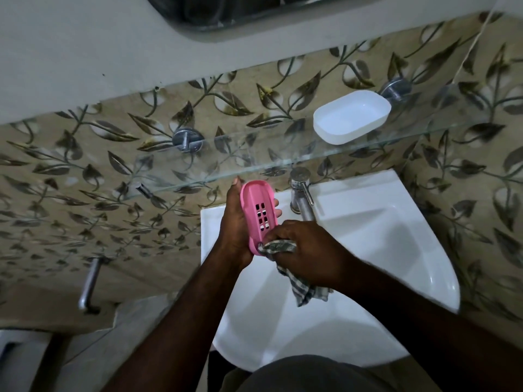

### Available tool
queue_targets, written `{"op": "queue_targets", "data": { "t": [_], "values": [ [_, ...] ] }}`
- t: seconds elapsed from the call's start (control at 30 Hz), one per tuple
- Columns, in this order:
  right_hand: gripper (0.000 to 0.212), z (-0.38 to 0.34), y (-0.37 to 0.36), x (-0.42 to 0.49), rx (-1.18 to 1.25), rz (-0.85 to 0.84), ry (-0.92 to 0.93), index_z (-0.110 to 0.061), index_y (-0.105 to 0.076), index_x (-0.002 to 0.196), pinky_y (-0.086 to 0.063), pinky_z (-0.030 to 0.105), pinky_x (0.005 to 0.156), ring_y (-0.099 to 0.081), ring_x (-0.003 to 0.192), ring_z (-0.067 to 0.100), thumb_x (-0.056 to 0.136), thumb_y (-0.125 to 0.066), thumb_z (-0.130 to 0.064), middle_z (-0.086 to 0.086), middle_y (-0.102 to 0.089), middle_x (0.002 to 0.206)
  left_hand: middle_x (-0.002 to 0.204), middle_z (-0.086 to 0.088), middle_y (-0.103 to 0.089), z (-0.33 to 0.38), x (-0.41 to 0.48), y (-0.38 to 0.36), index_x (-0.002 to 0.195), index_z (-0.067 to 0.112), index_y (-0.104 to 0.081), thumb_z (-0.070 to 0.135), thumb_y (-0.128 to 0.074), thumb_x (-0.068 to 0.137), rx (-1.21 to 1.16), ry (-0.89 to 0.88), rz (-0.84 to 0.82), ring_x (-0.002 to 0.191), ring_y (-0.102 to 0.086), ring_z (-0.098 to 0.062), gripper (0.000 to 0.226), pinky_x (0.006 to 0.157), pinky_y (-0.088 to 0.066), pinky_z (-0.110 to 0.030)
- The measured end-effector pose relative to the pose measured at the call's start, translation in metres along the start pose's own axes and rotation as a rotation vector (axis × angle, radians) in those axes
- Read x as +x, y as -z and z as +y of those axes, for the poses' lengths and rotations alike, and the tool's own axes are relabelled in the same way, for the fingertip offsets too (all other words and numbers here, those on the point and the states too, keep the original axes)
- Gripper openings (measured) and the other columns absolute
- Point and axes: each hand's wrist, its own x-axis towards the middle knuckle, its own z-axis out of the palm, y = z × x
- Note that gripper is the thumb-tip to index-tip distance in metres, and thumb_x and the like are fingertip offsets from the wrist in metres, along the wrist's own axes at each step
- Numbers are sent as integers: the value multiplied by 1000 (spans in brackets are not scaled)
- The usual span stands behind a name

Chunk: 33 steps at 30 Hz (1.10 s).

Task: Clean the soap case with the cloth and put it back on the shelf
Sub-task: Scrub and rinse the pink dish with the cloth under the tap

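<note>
- Left grip (pixel 235 224) (a bare hand): curled round a pink soap case (pixel 258 212). The palm lies along the case's left edge and the fingertips (pixel 278 213) show past its right edge.
- Pink soap case: held in the air over the back left corner of the white sink (pixel 424 250). It is just below the front edge of the glass shelf (pixel 254 157) and does not touch it. It is turned on end, long axis running away from the person, with its slotted face toward the camera.
- Right grip (pixel 307 247) (also bare): fingers closed on a bunched checked cloth (pixel 307 292). The wad is pressed against the near end of the pink soap case. The loose tail hangs below the hand over the basin.
- White tray (pixel 352 117): lies open side up on the glass shelf, toward its right end, well apart from the pink soap case.
- Glass shelf: fixed to the leaf-patterned wall tiles (pixel 85 171) on round metal mounts.
- Tap (pixel 301 193): metal, at the back of the sink, just right of the pink soap case.
- Metal bar (pixel 90 281): on the wall, low at the left.
- Mirror (pixel 212 12): only the lower edge shows at the top (blurred).
</note>
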Motion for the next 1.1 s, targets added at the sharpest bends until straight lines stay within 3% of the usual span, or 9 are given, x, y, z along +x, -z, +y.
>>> {"op": "queue_targets", "data": {
  "t": [0.17,0.27,0.37,0.53,0.6,0.7,0.8,0.93,1.1],
  "values": [
    [4,-10,-6,4,173,69,49,-16,-72,89,-59,39,63,-70,62,18,85,-72,-16,-4,-65,83,96,-13,-69,9,2,-5,126,3,-57,67,-31,90,77,-121,29,84,-65,-28,77,71,-55,-35],
    [24,2,-2,-2,-94,53,177,-26,-71,99,-57,32,68,-67,71,9,81,-66,-12,-14,-63,91,100,-14,-70,9,3,-7,126,6,-58,69,-33,89,196,-137,66,90,-65,-30,77,73,-53,-37],
    [30,10,3,-8,-227,60,158,-29,-71,99,-56,37,71,-67,74,11,77,-61,-11,-6,-67,90,99,-13,-70,1,2,-8,124,9,-59,72,-34,86,209,-88,99,89,-65,-29,79,78,-51,-40],
    [16,-2,-13,-8,196,152,32,-21,-72,87,-58,39,61,-68,60,22,81,-68,-7,-5,-64,83,97,-16,-69,-1,2,-10,119,8,-62,71,-39,86,139,-149,116,82,-66,-29,76,69,-55,-38],
    [26,2,-13,-13,57,147,124,-27,-69,95,-55,28,62,-67,64,13,78,-63,-8,-13,-61,85,95,-16,-69,-2,0,-10,119,7,-62,70,-39,85,132,-143,119,80,-65,-28,76,64,-54,-36],
    [35,19,-5,-19,-322,81,180,-33,-66,101,-54,33,67,-63,77,12,73,-60,-13,-10,-64,89,96,-15,-68,-9,-4,-8,123,5,-60,67,-35,89,80,-44,142,78,-65,-28,75,66,-52,-35],
    [30,17,-5,-21,-219,88,87,-30,-70,96,-55,36,69,-64,74,10,73,-56,-18,-9,-63,86,99,-16,-68,-15,-2,-5,124,3,-58,69,-39,85,59,-32,147,80,-65,-28,80,69,-53,-38],
    [27,-1,-12,-23,-49,148,125,-24,-73,93,-53,24,69,-65,73,8,74,-54,-29,-8,-66,88,96,-17,-66,-12,-1,-7,119,2,-61,62,-34,93,27,-72,83,79,-63,-28,70,61,-55,-33],
    [32,26,1,-27,-379,54,248,-26,-70,101,-54,37,69,-63,85,22,76,-51,-19,-2,-68,95,97,-17,-65,-14,-11,-6,120,3,-59,62,-29,92,34,15,21,79,-63,-28,73,68,-52,-36]
  ]
}}
